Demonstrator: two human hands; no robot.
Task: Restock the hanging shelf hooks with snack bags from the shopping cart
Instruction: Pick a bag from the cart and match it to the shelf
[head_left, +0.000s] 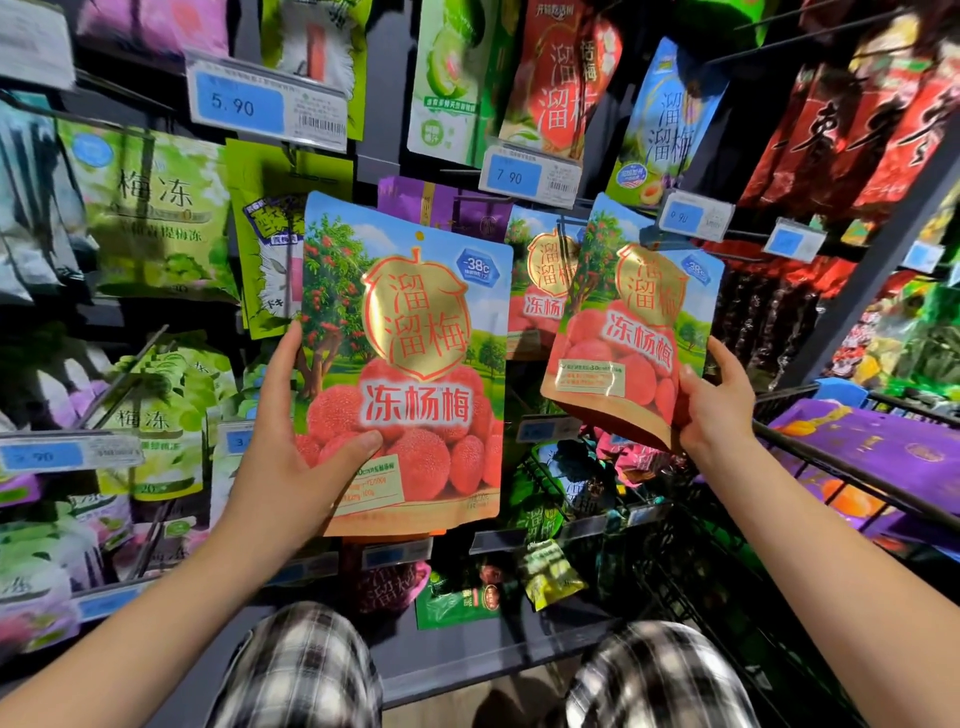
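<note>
Dim aisle, blurred, warped edges

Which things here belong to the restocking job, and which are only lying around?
Job: left hand, left bag, right hand, right bag, hung bag of the same kind, cart.
Around: green bags, red bags, price tag.

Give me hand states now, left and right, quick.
Left hand: holding the upright bayberry snack bag, thumb across its front.
Right hand: holding a second, tilted bayberry snack bag by its lower right corner.
</note>
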